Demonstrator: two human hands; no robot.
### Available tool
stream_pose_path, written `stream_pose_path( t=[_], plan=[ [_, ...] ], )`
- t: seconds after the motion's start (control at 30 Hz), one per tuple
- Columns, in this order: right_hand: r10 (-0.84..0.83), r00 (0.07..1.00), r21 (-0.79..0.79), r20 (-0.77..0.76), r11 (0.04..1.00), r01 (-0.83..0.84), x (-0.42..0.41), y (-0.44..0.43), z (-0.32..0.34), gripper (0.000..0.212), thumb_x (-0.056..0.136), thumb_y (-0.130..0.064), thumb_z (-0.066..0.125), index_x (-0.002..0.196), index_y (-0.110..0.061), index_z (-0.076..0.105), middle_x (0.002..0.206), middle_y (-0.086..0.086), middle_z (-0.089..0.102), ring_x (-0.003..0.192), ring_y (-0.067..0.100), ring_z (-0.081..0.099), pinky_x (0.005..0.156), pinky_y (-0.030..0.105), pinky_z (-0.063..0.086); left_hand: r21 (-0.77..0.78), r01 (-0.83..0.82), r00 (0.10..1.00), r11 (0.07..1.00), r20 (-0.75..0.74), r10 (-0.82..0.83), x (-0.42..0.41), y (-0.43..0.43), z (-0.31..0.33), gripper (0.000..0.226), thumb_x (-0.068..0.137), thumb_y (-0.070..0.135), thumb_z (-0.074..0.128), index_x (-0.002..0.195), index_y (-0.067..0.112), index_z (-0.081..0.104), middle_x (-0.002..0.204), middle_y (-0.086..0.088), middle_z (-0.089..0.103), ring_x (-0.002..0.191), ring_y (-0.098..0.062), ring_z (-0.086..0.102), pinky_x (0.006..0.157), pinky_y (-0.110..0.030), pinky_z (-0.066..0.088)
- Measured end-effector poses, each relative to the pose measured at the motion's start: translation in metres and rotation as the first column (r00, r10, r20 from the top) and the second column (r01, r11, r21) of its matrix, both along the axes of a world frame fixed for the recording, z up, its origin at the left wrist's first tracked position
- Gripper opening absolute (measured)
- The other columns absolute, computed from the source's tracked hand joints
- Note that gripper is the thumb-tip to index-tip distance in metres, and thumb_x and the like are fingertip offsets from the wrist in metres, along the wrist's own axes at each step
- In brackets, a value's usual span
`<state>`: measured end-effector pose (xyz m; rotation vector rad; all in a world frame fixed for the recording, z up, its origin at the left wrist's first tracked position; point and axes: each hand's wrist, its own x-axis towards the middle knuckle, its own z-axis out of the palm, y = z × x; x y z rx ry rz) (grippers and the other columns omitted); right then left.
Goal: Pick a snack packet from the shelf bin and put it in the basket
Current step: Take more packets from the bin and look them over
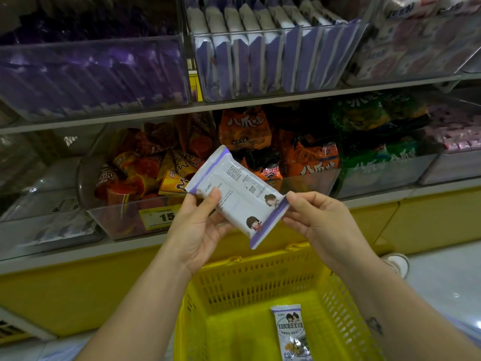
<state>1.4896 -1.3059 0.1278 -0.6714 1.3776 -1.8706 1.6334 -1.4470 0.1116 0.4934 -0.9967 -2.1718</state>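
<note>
A white and purple snack packet (238,186) with printed text and two cartoon figures is held in the air, tilted, above the yellow basket (255,280). My left hand (200,227) grips its lower left side with the thumb on the face. My right hand (315,217) pinches the purple sealed end at the right. A second, similar packet (290,332) lies flat on the basket floor. The clear shelf bin (270,56) above holds several upright packets of the same purple and white kind.
Clear bins on the lower shelf hold red and orange cone snacks (145,162), orange bags (309,157) and green bags (377,155). A yellow price tag (158,217) sticks to one bin. A dark purple packet bin (91,71) is upper left. A white shoe (397,263) stands on the floor.
</note>
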Motion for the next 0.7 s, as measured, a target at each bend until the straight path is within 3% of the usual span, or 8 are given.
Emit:
stream_pose_path(
  t=[0.07, 0.2, 0.33, 0.4, 0.57, 0.7],
  plan=[
    [0.035, 0.996, -0.027, 0.084, 0.999, -0.033, 0.001, -0.002, -0.001, 0.017, 0.080, -0.027, 0.064, 0.075, -0.013, 0.073, 0.089, 0.010, 0.076, 0.082, 0.017, 0.074, 0.064, 0.021, 0.056, 0.016, -0.030, 0.999, 0.999, -0.019, 0.030, 0.000, 0.000, 0.000, 0.047, 0.076, 0.018, 0.064, 0.122, 0.019, 0.055, 0.105, -0.003, 0.074, 0.092, -0.018, 0.073, 0.062, -0.036, 0.059],
    [0.072, 0.962, -0.084, 0.262, 0.995, -0.051, 0.002, -0.005, 0.000, 0.041, 0.097, -0.023, 0.050, 0.070, -0.011, 0.078, 0.094, 0.015, 0.075, 0.089, 0.024, 0.073, 0.066, 0.028, 0.059, 0.032, -0.068, 0.997, 0.997, -0.033, 0.069, 0.000, -0.002, 0.002, 0.048, 0.078, 0.018, 0.063, 0.125, 0.021, 0.054, 0.105, -0.002, 0.075, 0.093, -0.017, 0.072, 0.063, -0.035, 0.059],
    [0.173, 0.972, -0.013, 0.160, 0.985, -0.173, 0.007, -0.005, -0.001, 0.022, 0.081, -0.026, 0.064, 0.091, -0.009, 0.074, 0.098, 0.011, 0.075, 0.090, 0.021, 0.072, 0.070, 0.028, 0.058, 0.041, -0.086, 0.995, 0.995, -0.046, 0.088, -0.001, 0.001, 0.003, 0.051, 0.077, 0.018, 0.064, 0.126, 0.019, 0.054, 0.110, -0.004, 0.073, 0.097, -0.020, 0.071, 0.064, -0.035, 0.059],
    [0.237, 0.966, 0.074, 0.102, 0.967, -0.245, 0.010, -0.004, -0.007, 0.033, 0.072, -0.024, 0.071, 0.100, -0.006, 0.066, 0.097, 0.012, 0.075, 0.083, 0.020, 0.072, 0.068, 0.027, 0.057, 0.034, -0.114, 0.992, 0.993, -0.046, 0.116, -0.002, 0.004, 0.003, 0.055, 0.075, 0.019, 0.065, 0.128, 0.019, 0.052, 0.111, -0.005, 0.073, 0.098, -0.020, 0.071, 0.063, -0.035, 0.059],
    [0.235, 0.960, 0.130, 0.151, 0.958, -0.255, 0.019, -0.007, -0.013, 0.005, 0.091, -0.006, 0.059, 0.095, -0.004, 0.059, 0.079, 0.010, 0.073, 0.063, 0.014, 0.069, 0.058, 0.023, 0.055, -0.121, -0.219, 0.975, 0.968, 0.005, 0.221, -0.002, 0.012, 0.003, 0.054, 0.074, 0.022, 0.070, 0.124, 0.021, 0.049, 0.116, -0.004, 0.070, 0.101, -0.022, 0.070, 0.067, -0.036, 0.059],
    [0.258, 0.950, 0.142, 0.176, 0.948, -0.284, 0.017, -0.009, -0.019, 0.002, 0.091, -0.007, 0.057, 0.091, -0.007, 0.060, 0.076, 0.007, 0.073, 0.060, 0.012, 0.068, 0.056, 0.021, 0.054, -0.256, -0.265, 0.960, 0.930, 0.016, 0.278, -0.001, 0.014, 0.003, 0.054, 0.071, 0.025, 0.073, 0.120, 0.023, 0.050, 0.109, 0.006, 0.072, 0.102, -0.016, 0.070, 0.068, -0.035, 0.059]
  ],
)
